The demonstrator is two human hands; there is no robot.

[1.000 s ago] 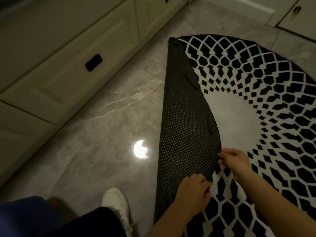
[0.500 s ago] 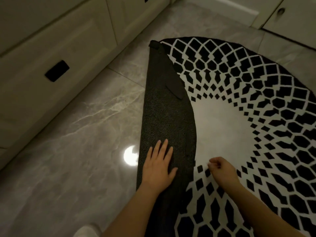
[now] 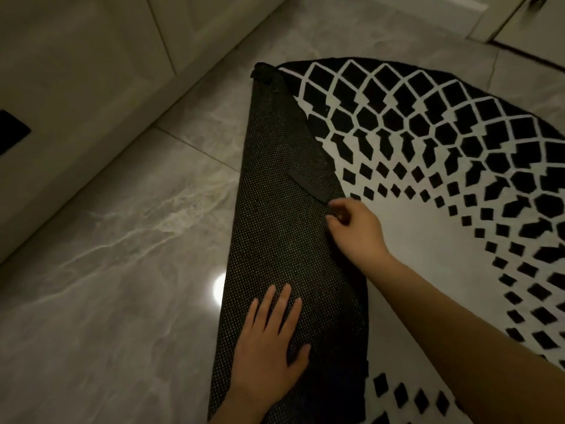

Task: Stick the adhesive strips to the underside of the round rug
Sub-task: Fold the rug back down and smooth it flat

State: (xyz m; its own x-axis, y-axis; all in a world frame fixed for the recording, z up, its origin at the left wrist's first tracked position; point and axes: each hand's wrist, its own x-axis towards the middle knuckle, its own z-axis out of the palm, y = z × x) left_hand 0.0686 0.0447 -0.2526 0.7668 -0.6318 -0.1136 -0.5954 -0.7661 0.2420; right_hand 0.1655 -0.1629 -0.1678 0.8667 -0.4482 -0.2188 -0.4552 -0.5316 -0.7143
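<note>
Rug (image 3: 443, 154): lying with its left side folded over, dotted underside up.
Left hand (image 3: 269, 338): pressing flat, fingers straight, on that underside.
Right hand (image 3: 356, 228): pinching the adhesive strip (image 3: 308, 186) at the fold's edge.

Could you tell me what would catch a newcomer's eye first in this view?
The black-and-white round rug fills the right side, its left edge folded over so the dark dotted underside faces up. On that flap lies a dark adhesive strip; the right hand is at its near end with fingers curled, while the left hand presses flat lower down. A bright lamp reflection glows on the tile floor beside the fold.
</note>
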